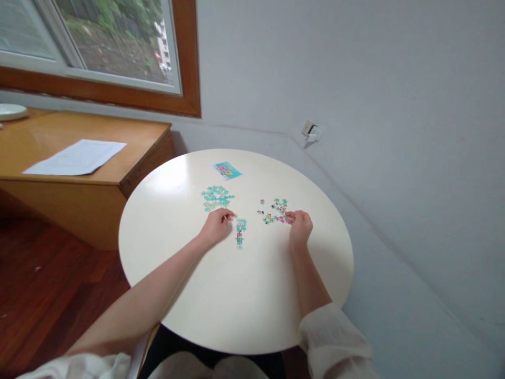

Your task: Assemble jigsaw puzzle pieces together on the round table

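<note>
A partly joined strip of jigsaw puzzle pieces (240,234) lies upright near the middle of the round table. My left hand (218,225) is just left of its top, fingers bent in a pinch; whatever they hold is too small to make out. Behind that hand is a loose cluster of mostly turquoise puzzle pieces (216,196). My right hand (301,226) rests at the right edge of a mixed pile of pink, yellow and green puzzle pieces (280,206). Its fingertips are closed together over pink pieces, and I cannot make out what is between them.
A colourful picture card (228,170) lies at the back of the white round table (232,300). To the left stands a wooden desk (145,139) with a paper sheet (79,157) on it. A wall socket with a plug (311,131) is beyond the table.
</note>
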The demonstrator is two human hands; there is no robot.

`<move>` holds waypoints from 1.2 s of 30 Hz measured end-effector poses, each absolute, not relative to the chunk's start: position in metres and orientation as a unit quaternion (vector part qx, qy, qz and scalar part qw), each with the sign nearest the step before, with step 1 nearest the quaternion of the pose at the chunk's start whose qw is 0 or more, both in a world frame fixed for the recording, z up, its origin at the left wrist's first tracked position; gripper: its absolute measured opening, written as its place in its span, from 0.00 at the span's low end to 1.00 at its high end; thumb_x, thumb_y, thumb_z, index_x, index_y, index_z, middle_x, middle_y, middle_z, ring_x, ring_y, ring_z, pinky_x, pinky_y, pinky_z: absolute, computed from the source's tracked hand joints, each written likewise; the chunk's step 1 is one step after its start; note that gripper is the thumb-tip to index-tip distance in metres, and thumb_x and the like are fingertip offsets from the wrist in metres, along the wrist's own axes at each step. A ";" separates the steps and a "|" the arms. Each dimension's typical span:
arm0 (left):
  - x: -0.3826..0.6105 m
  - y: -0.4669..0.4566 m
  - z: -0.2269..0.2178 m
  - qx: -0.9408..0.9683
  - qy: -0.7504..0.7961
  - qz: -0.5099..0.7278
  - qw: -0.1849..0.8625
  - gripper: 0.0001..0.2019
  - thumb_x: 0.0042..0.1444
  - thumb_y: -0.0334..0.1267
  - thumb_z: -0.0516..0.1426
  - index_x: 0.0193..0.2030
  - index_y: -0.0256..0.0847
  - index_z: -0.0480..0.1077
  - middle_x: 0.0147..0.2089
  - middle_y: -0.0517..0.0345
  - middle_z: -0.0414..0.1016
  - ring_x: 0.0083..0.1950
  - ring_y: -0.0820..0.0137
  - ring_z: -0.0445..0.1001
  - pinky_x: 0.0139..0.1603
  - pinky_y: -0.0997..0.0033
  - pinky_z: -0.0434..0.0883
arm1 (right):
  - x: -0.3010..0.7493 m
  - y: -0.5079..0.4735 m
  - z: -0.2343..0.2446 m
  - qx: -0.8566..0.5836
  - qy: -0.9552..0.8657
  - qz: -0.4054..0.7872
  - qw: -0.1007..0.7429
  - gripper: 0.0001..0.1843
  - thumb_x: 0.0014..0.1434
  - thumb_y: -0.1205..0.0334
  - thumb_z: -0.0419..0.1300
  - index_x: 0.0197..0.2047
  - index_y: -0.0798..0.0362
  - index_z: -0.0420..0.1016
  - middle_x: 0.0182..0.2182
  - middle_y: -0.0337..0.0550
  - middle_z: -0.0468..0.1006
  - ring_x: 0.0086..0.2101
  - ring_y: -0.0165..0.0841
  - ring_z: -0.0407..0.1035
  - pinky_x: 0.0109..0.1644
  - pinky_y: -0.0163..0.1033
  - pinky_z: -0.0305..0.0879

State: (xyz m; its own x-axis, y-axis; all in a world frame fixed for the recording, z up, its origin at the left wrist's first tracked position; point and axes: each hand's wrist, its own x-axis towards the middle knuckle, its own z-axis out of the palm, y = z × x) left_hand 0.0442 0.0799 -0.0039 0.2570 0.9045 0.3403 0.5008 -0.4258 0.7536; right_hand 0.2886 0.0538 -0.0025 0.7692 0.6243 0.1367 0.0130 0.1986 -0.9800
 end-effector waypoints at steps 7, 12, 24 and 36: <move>0.044 0.080 -0.003 0.743 0.472 0.394 0.267 0.20 0.39 0.22 0.45 0.33 0.37 0.74 0.29 0.57 0.74 0.32 0.71 0.70 0.37 0.73 0.67 | 0.287 0.054 -0.003 -0.593 -0.266 0.220 0.727 0.08 0.48 0.56 0.52 0.30 0.51 0.61 0.21 0.35 0.74 0.26 0.29 0.70 0.29 0.33 0.62; 0.044 0.081 -0.004 0.735 0.475 0.399 0.275 0.19 0.39 0.22 0.45 0.31 0.38 0.74 0.29 0.57 0.74 0.32 0.71 0.70 0.38 0.72 0.67 | 0.284 0.053 -0.003 -0.597 -0.277 0.216 0.721 0.08 0.47 0.57 0.53 0.30 0.51 0.60 0.22 0.35 0.73 0.27 0.29 0.70 0.30 0.33 0.62; 0.041 0.089 -0.008 0.725 0.479 0.399 0.293 0.20 0.38 0.24 0.44 0.32 0.36 0.74 0.28 0.58 0.73 0.31 0.72 0.70 0.36 0.73 0.67 | 0.281 0.055 -0.003 -0.575 -0.292 0.217 0.733 0.12 0.41 0.60 0.56 0.30 0.50 0.59 0.20 0.32 0.72 0.24 0.28 0.67 0.31 0.33 0.61; 0.042 0.091 -0.008 0.734 0.481 0.392 0.277 0.17 0.38 0.25 0.46 0.30 0.36 0.75 0.24 0.58 0.73 0.28 0.71 0.69 0.35 0.72 0.68 | 0.284 0.056 -0.011 -0.629 -0.370 0.123 0.673 0.05 0.39 0.66 0.57 0.21 0.51 0.62 0.22 0.34 0.66 0.26 0.29 0.61 0.30 0.33 0.58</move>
